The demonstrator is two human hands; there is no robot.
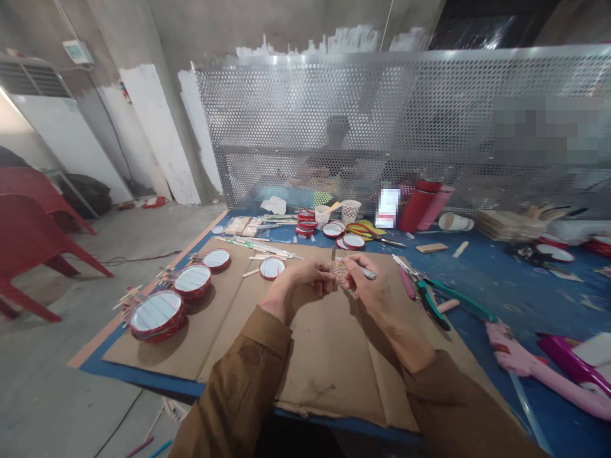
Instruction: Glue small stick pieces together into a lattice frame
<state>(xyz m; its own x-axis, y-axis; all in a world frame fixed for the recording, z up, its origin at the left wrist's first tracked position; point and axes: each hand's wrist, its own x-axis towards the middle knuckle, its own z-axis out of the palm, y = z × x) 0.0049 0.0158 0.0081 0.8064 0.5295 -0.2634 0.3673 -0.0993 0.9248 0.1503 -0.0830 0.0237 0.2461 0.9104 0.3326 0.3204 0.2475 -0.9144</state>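
My left hand [312,275] is closed, pinching a thin flat stick [333,254] that stands upright above the cardboard. Close beside it, my right hand [363,277] is closed around a slim pen-like tool [368,273] with a pale grey end. Between the two hands is a small patterned piece [340,272]; which fingers bear it I cannot tell. To the left of my left hand lies a red-rimmed jar lid [272,268], white inside, with flat wooden sticks [251,273] next to it. The cardboard sheet [329,356] spreads under both hands.
Red lid assemblies with wooden sticks [157,313] line the left side. Green-handled pliers [432,305] and a pink glue gun [520,356] lie right. Behind are paper cups [351,210], scissors [367,233], a lit phone [387,207], a red bottle [420,205] and a perforated metal screen [286,114].
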